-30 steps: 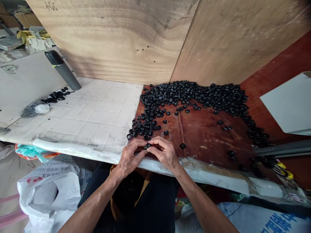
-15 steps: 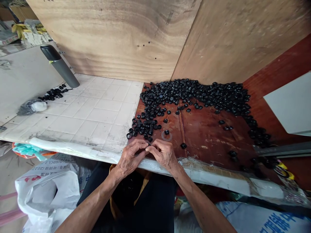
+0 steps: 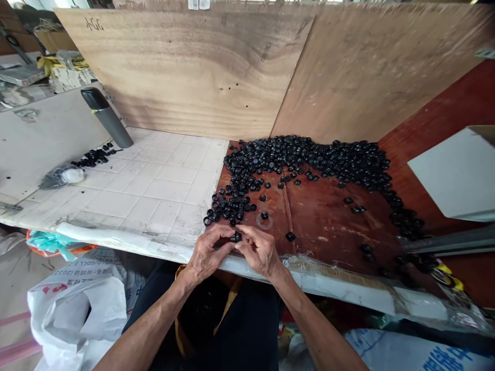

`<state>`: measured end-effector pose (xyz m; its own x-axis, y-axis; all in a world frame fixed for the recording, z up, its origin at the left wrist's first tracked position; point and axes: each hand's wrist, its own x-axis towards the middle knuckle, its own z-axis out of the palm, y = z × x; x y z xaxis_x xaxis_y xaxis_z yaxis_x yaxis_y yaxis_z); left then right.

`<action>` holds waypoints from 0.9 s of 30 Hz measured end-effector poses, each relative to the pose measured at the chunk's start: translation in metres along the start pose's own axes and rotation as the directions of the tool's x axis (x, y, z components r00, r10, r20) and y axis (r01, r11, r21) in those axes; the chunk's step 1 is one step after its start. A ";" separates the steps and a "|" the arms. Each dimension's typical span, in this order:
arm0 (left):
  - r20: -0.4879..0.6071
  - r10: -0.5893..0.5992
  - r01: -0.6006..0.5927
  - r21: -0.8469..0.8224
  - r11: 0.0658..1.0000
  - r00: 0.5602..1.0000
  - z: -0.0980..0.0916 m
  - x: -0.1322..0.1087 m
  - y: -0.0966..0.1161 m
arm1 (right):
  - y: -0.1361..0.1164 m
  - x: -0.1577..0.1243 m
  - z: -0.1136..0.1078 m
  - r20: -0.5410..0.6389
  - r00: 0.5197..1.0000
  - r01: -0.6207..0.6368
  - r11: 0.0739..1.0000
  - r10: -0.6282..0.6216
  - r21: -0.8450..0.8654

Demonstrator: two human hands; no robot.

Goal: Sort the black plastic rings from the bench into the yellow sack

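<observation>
My left hand [image 3: 207, 253] and my right hand [image 3: 260, 249] meet at the table's front edge, fingertips pinched together on one small black ring-shaped part [image 3: 236, 237]. Just beyond my fingers lies a small cluster of the same black parts [image 3: 228, 206]. A long heap of black parts [image 3: 309, 154] curves along the back wooden wall and down the right side. Two single parts [image 3: 290, 236] [image 3: 264, 215] lie loose on the red-brown board [image 3: 320, 216] near my right hand.
A white tiled surface [image 3: 154, 180] lies to the left, with a grey cylinder flask [image 3: 108, 118], a few black parts [image 3: 95, 154] and a plastic-wrapped bundle [image 3: 62, 176]. Plywood walls [image 3: 193, 72] stand behind. A white panel [image 3: 456, 175] sits at the right. White bags [image 3: 77, 304] lie below.
Both hands stay together on the small part, with the fingers shifting slightly around it. The view has tilted a little, showing more of the back wall.
</observation>
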<state>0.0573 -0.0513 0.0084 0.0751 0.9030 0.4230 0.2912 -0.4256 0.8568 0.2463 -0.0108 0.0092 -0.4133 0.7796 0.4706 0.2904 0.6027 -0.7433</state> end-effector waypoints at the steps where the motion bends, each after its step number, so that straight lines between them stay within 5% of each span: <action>1: 0.003 0.008 -0.008 0.000 1.000 1.000 0.000 0.000 0.000 | -0.001 0.000 -0.001 0.005 1.000 0.021 1.000 -0.021 0.007; 9: -0.016 -0.074 0.073 -0.043 0.996 0.997 -0.008 -0.013 0.005 | -0.021 -0.007 0.000 -0.021 0.996 0.090 0.996 -0.091 -0.008; 14: 0.036 -0.116 0.116 -0.005 0.993 0.993 -0.020 -0.042 0.023 | -0.045 -0.029 0.020 -0.080 0.992 -0.098 0.995 0.096 -0.014; 20: 0.087 -0.401 0.410 -0.183 0.894 0.912 -0.030 -0.069 0.032 | -0.064 -0.045 0.030 0.006 0.995 -0.101 0.990 0.101 0.096; 23: 0.085 -0.407 0.416 -0.181 0.891 0.910 -0.031 -0.075 0.030 | -0.066 -0.048 0.032 0.048 0.970 -0.241 0.965 0.237 0.100; 27: 0.129 -0.414 0.433 -0.256 0.864 0.901 -0.031 -0.079 0.031 | -0.069 -0.051 0.038 0.067 0.970 -0.239 0.963 0.232 0.128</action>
<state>0.0311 -0.1376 0.0103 0.0703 0.9975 -0.0113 0.0405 0.0084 0.9991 0.2146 -0.0984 0.0188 -0.3916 0.8849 0.2523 0.2680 0.3720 -0.8887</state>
